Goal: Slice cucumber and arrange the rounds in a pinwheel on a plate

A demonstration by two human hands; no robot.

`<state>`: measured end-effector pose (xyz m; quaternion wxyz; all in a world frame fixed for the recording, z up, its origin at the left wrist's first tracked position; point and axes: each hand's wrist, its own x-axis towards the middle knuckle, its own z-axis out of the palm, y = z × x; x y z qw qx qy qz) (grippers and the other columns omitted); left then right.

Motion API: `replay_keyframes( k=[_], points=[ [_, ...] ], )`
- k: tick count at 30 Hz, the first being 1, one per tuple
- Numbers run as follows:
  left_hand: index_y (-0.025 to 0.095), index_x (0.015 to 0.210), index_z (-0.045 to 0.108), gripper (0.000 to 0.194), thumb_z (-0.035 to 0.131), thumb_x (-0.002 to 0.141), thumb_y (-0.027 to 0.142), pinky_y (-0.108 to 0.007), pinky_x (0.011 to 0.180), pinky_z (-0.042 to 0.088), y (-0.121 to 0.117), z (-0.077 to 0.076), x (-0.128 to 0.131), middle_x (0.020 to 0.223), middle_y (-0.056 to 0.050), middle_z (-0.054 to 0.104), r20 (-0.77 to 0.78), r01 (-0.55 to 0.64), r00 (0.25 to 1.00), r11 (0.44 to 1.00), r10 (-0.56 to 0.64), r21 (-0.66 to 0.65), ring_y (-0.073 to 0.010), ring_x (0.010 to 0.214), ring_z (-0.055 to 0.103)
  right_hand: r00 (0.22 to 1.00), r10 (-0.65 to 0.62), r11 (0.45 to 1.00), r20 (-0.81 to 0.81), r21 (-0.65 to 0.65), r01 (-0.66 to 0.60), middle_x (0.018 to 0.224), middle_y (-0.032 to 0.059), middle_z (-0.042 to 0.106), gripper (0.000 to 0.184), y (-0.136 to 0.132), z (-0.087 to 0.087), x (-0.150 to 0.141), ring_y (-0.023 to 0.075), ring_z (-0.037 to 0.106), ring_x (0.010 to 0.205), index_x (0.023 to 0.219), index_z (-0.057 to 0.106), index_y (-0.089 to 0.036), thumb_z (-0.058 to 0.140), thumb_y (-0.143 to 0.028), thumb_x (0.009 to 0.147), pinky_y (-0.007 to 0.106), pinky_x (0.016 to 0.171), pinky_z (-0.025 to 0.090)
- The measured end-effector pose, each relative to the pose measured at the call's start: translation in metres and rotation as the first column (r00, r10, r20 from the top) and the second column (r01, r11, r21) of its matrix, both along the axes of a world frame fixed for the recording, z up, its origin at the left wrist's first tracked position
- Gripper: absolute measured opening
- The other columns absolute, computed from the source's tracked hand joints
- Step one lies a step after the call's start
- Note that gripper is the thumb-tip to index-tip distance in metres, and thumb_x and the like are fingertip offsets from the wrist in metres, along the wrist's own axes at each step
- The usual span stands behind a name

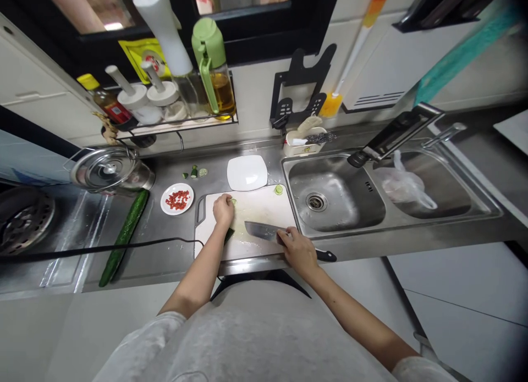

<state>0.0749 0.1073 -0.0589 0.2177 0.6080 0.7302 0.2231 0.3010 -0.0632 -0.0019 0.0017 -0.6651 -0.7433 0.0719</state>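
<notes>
My right hand grips a kitchen knife with a wide blade and a black handle. The blade lies low over the white cutting board, pointing left. On the board's left half, my left hand has its fingers closed at a pale green cucumber slice, which they partly cover. A dark green cucumber piece shows beside my left wrist, partly hidden by it. More cucumber slices sit at the board's far right corner. Wet traces mark the board's surface.
Behind the board is a white square plate. To the left are a dish of chopped red pieces, cucumber ends, a whole cucumber and a lidded pot. A black cable crosses the counter. The sink adjoins the right.
</notes>
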Motion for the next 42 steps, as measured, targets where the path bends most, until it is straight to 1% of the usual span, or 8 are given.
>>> replay_keyframes(
  k=[3, 7, 12, 16, 20, 27, 32, 42],
  points=[
    [0.021, 0.084, 0.065, 0.014, 0.055, 0.076, 0.016, -0.034, 0.083, 0.041, 0.001, -0.002, 0.000, 0.091, -0.009, 0.065, -0.026, 0.026, 0.999, 0.998, -0.025, 0.064, -0.0234, 0.092, 0.056, 0.998, -0.058, 0.996, -0.037, -0.076, 0.055, 0.112, 0.0084, 0.058, 0.038, -0.001, 0.002, 0.000, 0.0151, 0.057, 0.082, 0.124, 0.057, -0.025, 0.048, -0.018, 0.087, 0.026, 0.070, 0.036],
    [0.020, 0.088, 0.066, 0.015, 0.054, 0.079, 0.021, -0.033, 0.084, 0.042, -0.006, 0.003, -0.009, 0.093, -0.008, 0.065, 0.028, -0.024, 0.999, 0.993, 0.021, 0.112, -0.0213, 0.090, 0.057, 0.968, -0.188, 0.974, -0.166, -0.162, 0.161, 0.109, 0.0069, 0.058, 0.032, 0.003, 0.002, -0.003, 0.0148, 0.058, 0.082, 0.120, 0.056, -0.023, 0.042, -0.022, 0.091, 0.025, 0.068, 0.037],
    [0.020, 0.095, 0.067, 0.020, 0.053, 0.083, 0.028, -0.031, 0.079, 0.045, -0.045, 0.013, -0.039, 0.096, -0.007, 0.065, 0.058, 0.040, 0.997, 0.989, -0.048, 0.143, -0.0177, 0.080, 0.059, 0.915, -0.264, 0.934, -0.306, -0.319, 0.163, 0.092, 0.0068, 0.064, 0.025, 0.015, 0.004, -0.009, 0.0162, 0.059, 0.082, 0.104, 0.055, -0.016, 0.033, -0.024, 0.096, 0.024, 0.066, 0.034],
    [0.022, 0.095, 0.069, 0.023, 0.051, 0.087, 0.032, -0.032, 0.087, 0.045, -0.088, 0.014, -0.059, 0.094, -0.006, 0.066, -0.023, 0.213, 0.977, 0.965, -0.212, 0.152, -0.0193, 0.089, 0.060, 0.939, -0.195, 0.892, -0.282, -0.450, 0.050, 0.087, 0.0079, 0.066, 0.024, 0.023, 0.007, -0.020, 0.0176, 0.060, 0.080, 0.105, 0.053, -0.014, 0.034, -0.026, 0.096, 0.024, 0.064, 0.032],
    [0.024, 0.102, 0.070, 0.026, 0.048, 0.090, 0.033, -0.032, 0.089, 0.045, -0.110, 0.008, -0.065, 0.098, -0.006, 0.067, -0.069, 0.319, 0.948, 0.938, -0.312, 0.135, -0.0194, 0.095, 0.060, 0.964, -0.053, 0.871, -0.261, -0.484, -0.083, 0.091, 0.0113, 0.067, 0.026, 0.027, 0.010, -0.040, 0.0195, 0.063, 0.083, 0.108, 0.053, -0.013, 0.034, -0.026, 0.096, 0.025, 0.065, 0.035],
    [0.026, 0.108, 0.069, 0.027, 0.049, 0.091, 0.033, -0.032, 0.089, 0.047, -0.115, -0.003, -0.063, 0.103, -0.006, 0.068, -0.037, 0.337, 0.941, 0.933, -0.335, 0.127, -0.0187, 0.097, 0.061, 0.975, 0.067, 0.859, -0.214, -0.484, -0.166, 0.089, 0.0120, 0.068, 0.030, 0.030, 0.016, -0.065, 0.0213, 0.065, 0.081, 0.118, 0.048, -0.013, 0.034, -0.018, 0.092, 0.028, 0.065, 0.041],
    [0.026, 0.109, 0.069, 0.028, 0.049, 0.091, 0.032, -0.032, 0.090, 0.047, -0.117, -0.008, -0.065, 0.104, -0.006, 0.068, -0.045, 0.344, 0.939, 0.926, -0.341, 0.154, -0.0182, 0.097, 0.060, 0.974, 0.130, 0.844, -0.185, -0.496, -0.207, 0.090, 0.0116, 0.068, 0.029, 0.032, 0.018, -0.073, 0.0210, 0.066, 0.082, 0.116, 0.047, -0.014, 0.036, -0.011, 0.089, 0.028, 0.067, 0.044],
    [0.026, 0.108, 0.070, 0.028, 0.048, 0.091, 0.031, -0.033, 0.093, 0.046, -0.117, -0.005, -0.063, 0.106, -0.006, 0.068, -0.035, 0.321, 0.947, 0.939, -0.319, 0.123, -0.0186, 0.099, 0.060, 0.969, 0.163, 0.834, -0.183, -0.499, -0.235, 0.085, 0.0113, 0.069, 0.033, 0.032, 0.018, -0.079, 0.0239, 0.068, 0.080, 0.114, 0.048, -0.014, 0.037, -0.004, 0.084, 0.029, 0.064, 0.045]
  ],
)
